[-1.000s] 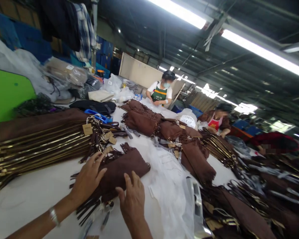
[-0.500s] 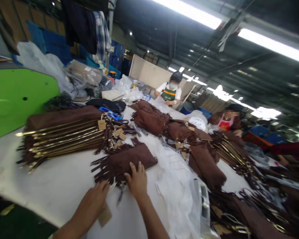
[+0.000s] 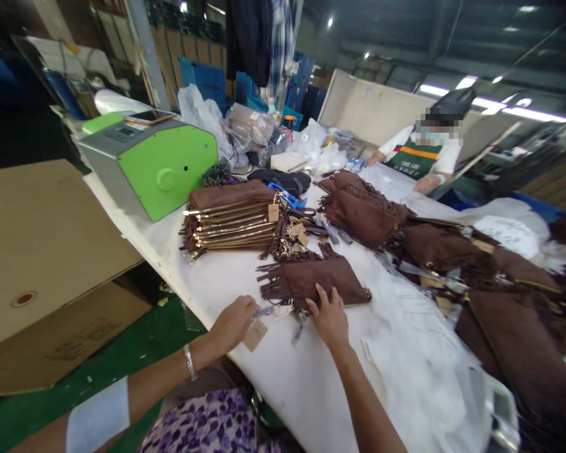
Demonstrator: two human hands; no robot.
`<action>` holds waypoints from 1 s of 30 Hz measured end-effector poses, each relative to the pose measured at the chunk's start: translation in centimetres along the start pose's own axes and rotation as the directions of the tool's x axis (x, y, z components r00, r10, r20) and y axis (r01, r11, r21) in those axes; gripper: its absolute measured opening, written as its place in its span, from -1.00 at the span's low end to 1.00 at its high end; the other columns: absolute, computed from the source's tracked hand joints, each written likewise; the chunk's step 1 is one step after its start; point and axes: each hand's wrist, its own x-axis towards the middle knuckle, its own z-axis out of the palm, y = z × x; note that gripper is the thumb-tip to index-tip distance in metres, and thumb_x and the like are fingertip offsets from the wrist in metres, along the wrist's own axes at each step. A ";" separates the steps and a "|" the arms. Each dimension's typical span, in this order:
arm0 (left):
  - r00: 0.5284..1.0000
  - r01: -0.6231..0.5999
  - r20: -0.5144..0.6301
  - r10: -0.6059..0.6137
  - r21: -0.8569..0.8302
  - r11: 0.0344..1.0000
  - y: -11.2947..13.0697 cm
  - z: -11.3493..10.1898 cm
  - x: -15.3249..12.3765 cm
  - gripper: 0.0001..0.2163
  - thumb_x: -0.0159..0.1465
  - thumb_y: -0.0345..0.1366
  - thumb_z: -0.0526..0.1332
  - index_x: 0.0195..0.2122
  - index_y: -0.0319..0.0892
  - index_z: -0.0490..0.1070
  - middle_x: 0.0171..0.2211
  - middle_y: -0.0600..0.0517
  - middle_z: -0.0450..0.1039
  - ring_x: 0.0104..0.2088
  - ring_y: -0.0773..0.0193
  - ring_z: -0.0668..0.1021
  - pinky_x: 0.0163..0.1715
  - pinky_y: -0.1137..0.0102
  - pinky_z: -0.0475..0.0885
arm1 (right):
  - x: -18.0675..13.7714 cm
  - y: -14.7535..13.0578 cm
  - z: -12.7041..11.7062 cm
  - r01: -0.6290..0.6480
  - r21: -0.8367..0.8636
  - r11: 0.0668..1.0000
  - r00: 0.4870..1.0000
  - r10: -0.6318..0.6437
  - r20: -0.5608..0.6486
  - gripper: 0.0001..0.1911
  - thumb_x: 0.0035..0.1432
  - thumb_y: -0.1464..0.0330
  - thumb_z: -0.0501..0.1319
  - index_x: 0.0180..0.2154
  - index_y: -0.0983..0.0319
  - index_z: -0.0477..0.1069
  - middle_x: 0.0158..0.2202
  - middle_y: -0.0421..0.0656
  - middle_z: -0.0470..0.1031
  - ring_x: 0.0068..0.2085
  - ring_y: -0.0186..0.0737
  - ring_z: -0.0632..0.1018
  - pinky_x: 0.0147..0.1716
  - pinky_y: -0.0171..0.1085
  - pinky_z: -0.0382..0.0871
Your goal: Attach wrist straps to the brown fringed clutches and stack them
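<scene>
A brown suede fringed pouch lies flat on the white table in front of me. My right hand rests on its near edge with fingers spread flat. My left hand is closed at the table's front edge, pinching a brown cardboard hang tag tied to the pouch. Behind the pouch lies a stack of like brown pouches with gold zippers.
A green and grey machine stands at the table's left end. Cardboard boxes sit on the green floor to the left. More brown pouches and clear plastic bags cover the right side. A person in a green apron works at the far end.
The view swung left and down. My left hand slid off the pouch to the table's edge and closed on the hang tag. My right hand stayed on the pouch.
</scene>
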 end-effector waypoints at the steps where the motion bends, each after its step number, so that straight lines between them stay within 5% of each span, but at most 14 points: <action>1: 1.000 0.004 0.005 -0.004 -0.013 1.000 -0.3 -0.1 0.3 -0.75 0.28 -0.48 0.05 -0.09 -0.14 0.40 -0.06 -0.05 0.41 -0.01 0.19 0.43 0.04 0.35 0.33 | -0.4 -0.3 -0.4 0.008 0.009 1.000 0.999 -0.008 -0.031 -0.46 0.32 0.15 0.08 0.26 0.17 0.21 0.27 0.16 0.15 0.23 0.18 0.27 0.06 0.02 0.27; 5: 0.999 0.040 0.012 -0.039 -0.049 0.998 -1.2 -1.0 1.5 -0.77 0.25 -0.48 0.04 -0.17 -0.14 0.43 -0.18 -0.01 0.47 -0.12 0.20 0.49 -0.10 0.37 0.36 | -4.1 -3.1 -1.7 0.160 0.178 0.971 0.979 -0.133 -0.153 -0.58 0.36 0.32 -0.04 0.18 0.26 0.27 0.13 0.09 0.34 0.12 0.01 0.38 0.08 -0.06 0.29; 8: 0.998 0.060 0.033 -0.057 -0.089 0.994 -1.2 -1.9 2.1 -0.78 0.22 -0.46 0.06 -0.21 -0.13 0.46 -0.22 0.01 0.50 -0.15 0.19 0.51 -0.16 0.39 0.35 | -8.0 -6.3 -1.2 0.282 0.313 0.907 0.959 -0.278 -0.058 -0.63 0.36 0.41 -0.08 0.09 0.21 0.35 -0.03 -0.03 0.46 -0.01 -0.13 0.46 0.01 -0.16 0.36; 13: 0.991 0.093 0.111 -0.072 -0.192 0.977 -1.0 -3.2 3.1 -0.81 0.19 -0.39 0.11 -0.25 -0.12 0.50 -0.29 0.06 0.54 -0.24 0.20 0.52 -0.29 0.43 0.33 | -11.5 -10.3 1.5 0.373 0.257 0.892 0.921 -0.389 0.014 -0.56 0.26 0.45 0.09 0.17 0.24 0.31 0.22 0.01 0.32 0.17 0.04 0.34 0.13 0.03 0.25; 20: 0.993 0.022 0.112 -0.022 -0.004 1.000 -0.7 -3.5 3.4 -0.76 0.21 -0.47 0.06 -0.20 -0.14 0.48 -0.20 -0.02 0.52 -0.15 0.16 0.52 -0.13 0.36 0.35 | -12.0 -8.8 1.0 0.424 0.248 0.871 0.887 -0.455 0.081 -0.70 0.27 0.44 0.13 0.02 0.21 0.44 0.13 -0.06 0.42 0.11 0.02 0.38 0.14 0.04 0.22; 24: 0.993 0.011 0.118 -0.017 0.045 0.999 -0.4 -2.9 2.9 -0.77 0.24 -0.47 0.04 -0.17 -0.17 0.44 -0.20 -0.04 0.49 -0.14 0.16 0.52 -0.11 0.35 0.35 | -12.5 -7.6 0.3 0.386 0.200 0.901 0.911 -0.406 0.069 -0.81 0.26 0.45 0.13 -0.16 0.22 0.51 0.02 -0.03 0.50 0.04 0.03 0.44 0.11 0.05 0.25; 30: 0.997 -0.014 0.075 0.001 0.164 0.986 -0.1 -1.7 2.6 -0.84 0.30 -0.38 0.06 -0.17 -0.18 0.41 -0.18 -0.09 0.44 -0.12 0.11 0.49 -0.12 0.32 0.36 | -12.7 -8.7 0.6 0.392 0.253 0.884 0.907 -0.417 0.051 -0.48 0.24 0.40 0.18 0.23 0.15 0.24 0.30 -0.06 0.21 0.22 0.05 0.30 0.16 0.05 0.25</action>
